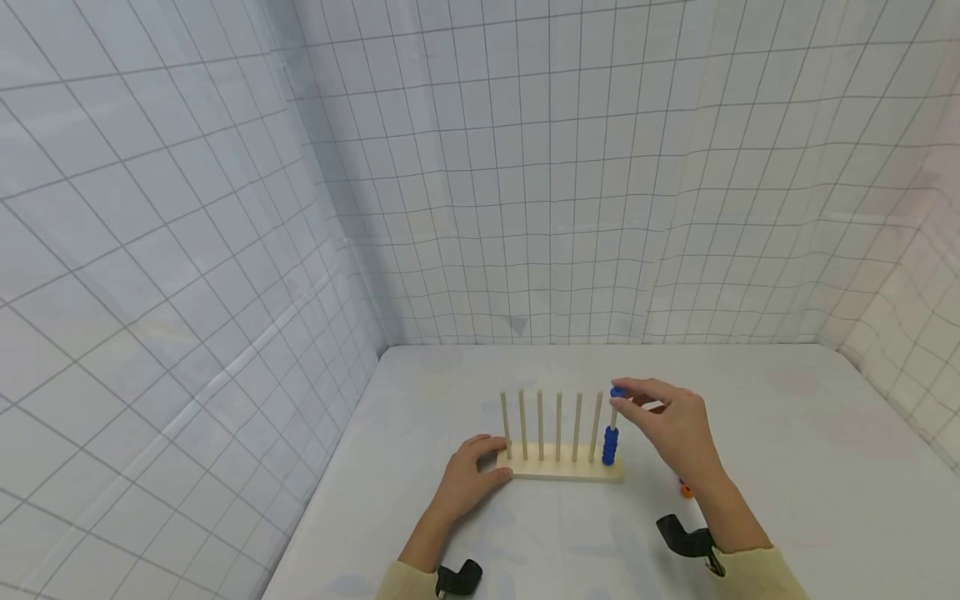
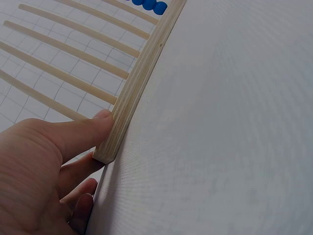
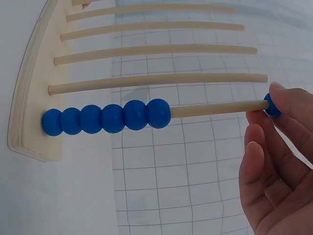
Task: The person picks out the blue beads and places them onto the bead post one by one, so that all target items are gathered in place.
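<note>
A wooden pegboard (image 1: 558,471) with a row of several upright pegs stands on the white table. Several blue beads (image 3: 113,118) are stacked at the base of its rightmost peg. My right hand (image 1: 675,425) pinches another blue bead (image 3: 272,105) between thumb and fingers at the top of that peg; in the right wrist view it sits at the peg's tip. My left hand (image 1: 467,479) grips the left end of the wooden base, thumb on the front edge (image 2: 132,93) and fingers behind. The other pegs (image 1: 558,425) carry no beads.
An orange bead (image 1: 687,492) lies on the table beside the right wrist, with a purple one partly hidden behind the wrist. White gridded sheets (image 1: 555,183) hang behind and at both sides of the white table (image 1: 435,383). Black wrist mounts (image 1: 459,577) sit on both wrists.
</note>
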The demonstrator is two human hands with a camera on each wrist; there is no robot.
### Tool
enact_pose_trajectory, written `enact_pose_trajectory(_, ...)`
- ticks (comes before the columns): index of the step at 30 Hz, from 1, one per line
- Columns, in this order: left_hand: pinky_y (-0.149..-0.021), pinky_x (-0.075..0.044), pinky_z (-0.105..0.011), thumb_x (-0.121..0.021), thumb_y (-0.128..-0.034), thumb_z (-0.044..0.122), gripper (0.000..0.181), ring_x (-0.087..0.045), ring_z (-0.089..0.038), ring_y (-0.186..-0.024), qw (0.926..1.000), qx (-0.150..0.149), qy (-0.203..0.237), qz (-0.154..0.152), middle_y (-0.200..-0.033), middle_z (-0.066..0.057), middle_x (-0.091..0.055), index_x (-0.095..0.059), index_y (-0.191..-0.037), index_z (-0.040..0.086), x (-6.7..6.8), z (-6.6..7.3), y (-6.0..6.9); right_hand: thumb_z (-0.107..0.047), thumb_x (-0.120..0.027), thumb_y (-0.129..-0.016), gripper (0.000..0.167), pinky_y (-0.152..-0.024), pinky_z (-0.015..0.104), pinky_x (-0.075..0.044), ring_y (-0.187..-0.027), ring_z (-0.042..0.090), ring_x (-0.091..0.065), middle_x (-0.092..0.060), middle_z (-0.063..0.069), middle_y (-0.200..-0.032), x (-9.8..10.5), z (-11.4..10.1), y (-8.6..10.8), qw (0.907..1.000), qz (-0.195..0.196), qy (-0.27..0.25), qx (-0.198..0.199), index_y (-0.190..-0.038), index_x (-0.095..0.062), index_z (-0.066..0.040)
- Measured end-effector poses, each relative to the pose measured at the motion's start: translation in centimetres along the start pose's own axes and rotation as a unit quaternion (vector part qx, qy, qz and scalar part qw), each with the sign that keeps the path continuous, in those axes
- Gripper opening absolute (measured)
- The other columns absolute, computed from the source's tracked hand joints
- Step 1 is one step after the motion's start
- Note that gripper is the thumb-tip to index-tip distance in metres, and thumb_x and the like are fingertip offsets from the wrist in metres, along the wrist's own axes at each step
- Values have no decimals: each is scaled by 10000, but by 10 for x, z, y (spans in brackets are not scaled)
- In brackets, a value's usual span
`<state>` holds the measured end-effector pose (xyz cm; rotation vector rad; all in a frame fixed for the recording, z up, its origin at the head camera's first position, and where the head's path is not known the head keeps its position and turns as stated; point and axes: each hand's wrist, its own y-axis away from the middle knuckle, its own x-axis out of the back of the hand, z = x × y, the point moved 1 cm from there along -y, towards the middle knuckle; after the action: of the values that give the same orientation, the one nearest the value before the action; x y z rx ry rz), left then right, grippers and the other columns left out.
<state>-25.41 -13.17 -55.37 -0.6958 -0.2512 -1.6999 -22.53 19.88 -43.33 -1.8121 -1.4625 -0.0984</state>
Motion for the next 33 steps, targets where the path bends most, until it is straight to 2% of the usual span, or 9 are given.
enact_pose_trajectory(6,-1066,-367,-611,-808,-853,330,470,-471,-358,-1344,10000,1,-15,10,-1395,-127,-569,-690,-1278,165,1,2,1,-385,-757,-908,273,-723,240,-546,-898,64,-626,-720,-155,-1006,-1,2,1,10000,-27,-9,7,-1153,-766,-263)
enact_pose_trajectory(17,-1067,-364,-613,-808,-853,331,465,-471,-358,-1343,10000,50,-34,34,-1394,-124,-569,-692,-1275,176,0,2,1,-382,-753,-912,308,-731,236,-548,-896,79,-627,-721,-136,-994,-3,4,4,10000,-70,61,-23,-1167,-767,-210)
enact_pose_trajectory(24,-1065,-358,-625,-808,-847,353,470,-474,-366,-1339,9999,131,-85,44,-1393,-122,-571,-692,-1273,190,0,2,0,-408,-760,-899,313,-730,242,-551,-885,76,-633,-717,-144,-977,-4,6,6,9998,-136,-55,-166,-1166,-766,-246)
enact_pose_trajectory(33,-1046,-360,-650,-813,-841,345,457,-490,-381,-1317,9999,60,-39,81,-1379,-121,-578,-700,-1261,204,1,4,1,-422,-760,-895,322,-730,251,-554,-874,89,-644,-721,-136,-957,-6,8,9,9992,-176,-181,-313,-1172,-762,-257)
